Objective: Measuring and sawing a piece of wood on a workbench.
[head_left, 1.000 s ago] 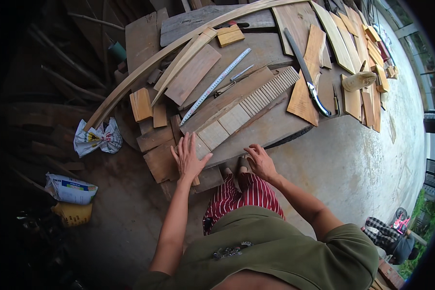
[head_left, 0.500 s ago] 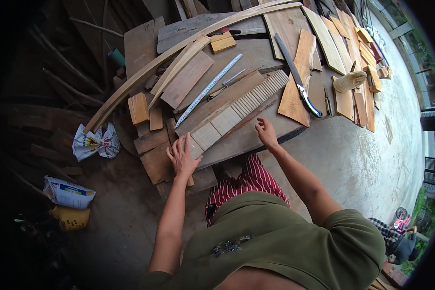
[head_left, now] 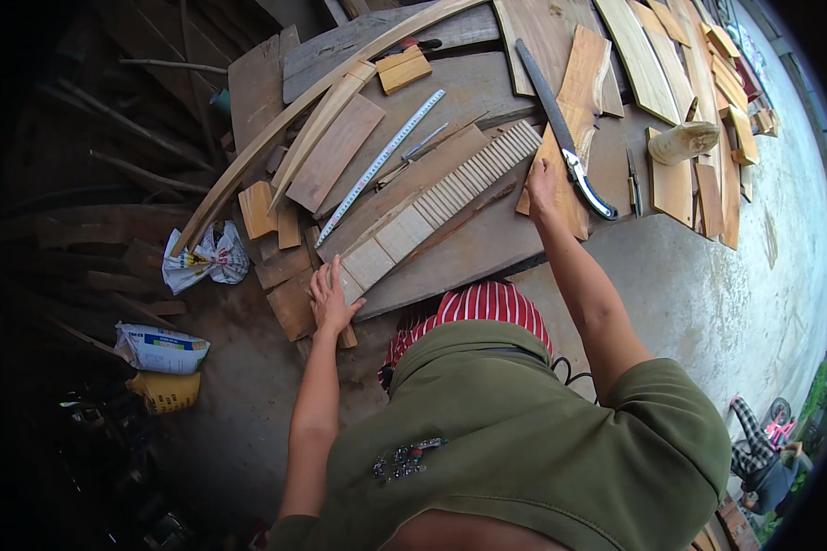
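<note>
A long pale wooden strip [head_left: 402, 231], scored with many narrow crosswise lines toward its far right end, lies slantwise on the worktable. My left hand [head_left: 333, 298] rests on its near left end, fingers spread. Past the strip's far right end, my right hand [head_left: 542, 191] is over the lower left edge of an orange-brown plank [head_left: 576, 87], its fingers drawn together; what they hold, if anything, is hidden. Just right of this hand is a handsaw [head_left: 547, 96] with a dark blade and black-and-white handle, lying across the plank.
A white measuring tape [head_left: 381, 165] and a thin pen-like tool [head_left: 424, 140] lie beyond the strip. Long curved wood [head_left: 289, 124] spans the left side. Boards and a wooden mallet-like piece [head_left: 685, 142] are at right. Bags [head_left: 161, 349] sit on the floor at left; a person [head_left: 767, 468] is at far right.
My right hand has moved right and away from me, from above the table's front edge to the orange-brown plank. My left hand stays on the strip's end. The whole view has shifted slightly.
</note>
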Demonstrator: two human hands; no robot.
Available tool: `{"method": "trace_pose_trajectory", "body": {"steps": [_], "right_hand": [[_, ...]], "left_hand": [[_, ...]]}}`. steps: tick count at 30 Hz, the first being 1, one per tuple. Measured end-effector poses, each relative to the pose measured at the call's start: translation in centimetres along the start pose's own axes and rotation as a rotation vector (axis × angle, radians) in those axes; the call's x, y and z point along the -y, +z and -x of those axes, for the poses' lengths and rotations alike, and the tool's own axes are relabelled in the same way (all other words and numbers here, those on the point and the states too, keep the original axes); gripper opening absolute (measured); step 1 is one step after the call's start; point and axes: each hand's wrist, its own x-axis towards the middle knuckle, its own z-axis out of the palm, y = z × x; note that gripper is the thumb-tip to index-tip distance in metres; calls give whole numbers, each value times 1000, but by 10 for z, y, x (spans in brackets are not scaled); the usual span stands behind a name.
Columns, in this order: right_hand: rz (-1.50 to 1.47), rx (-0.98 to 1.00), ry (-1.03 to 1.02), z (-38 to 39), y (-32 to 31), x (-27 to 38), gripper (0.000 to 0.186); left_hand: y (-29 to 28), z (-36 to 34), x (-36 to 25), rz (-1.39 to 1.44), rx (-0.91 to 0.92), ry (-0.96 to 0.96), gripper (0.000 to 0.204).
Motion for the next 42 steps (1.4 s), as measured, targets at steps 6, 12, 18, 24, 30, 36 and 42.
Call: {"method": "trace_pose_trajectory", "body": {"steps": [6, 12, 18, 24, 30, 36, 42], "right_hand": [[-33, -72, 155, -30, 12, 54, 54], [-225, 386, 65, -18, 10, 103, 39], [305, 336, -510, -1, 38, 115, 33], [671, 287, -877, 64, 70, 106, 23], [644, 664, -1025, 77, 123, 106, 21], [576, 694, -957, 49, 171, 92, 21], [649, 729, -1038, 58, 160, 97, 14]], "left_hand": [[-8, -4, -16, 26, -30, 29, 121], [-13, 12, -14, 52, -147, -6, 115], [-35, -4, -28, 86, -60, -60, 119], [-8, -5, -31, 84, -18, -135, 113], [4, -9, -35, -4, -32, -201, 115], [-9, -13, -40, 49, 18, -228, 118], [-20, -28, -28, 308, -104, -245, 77]]}}
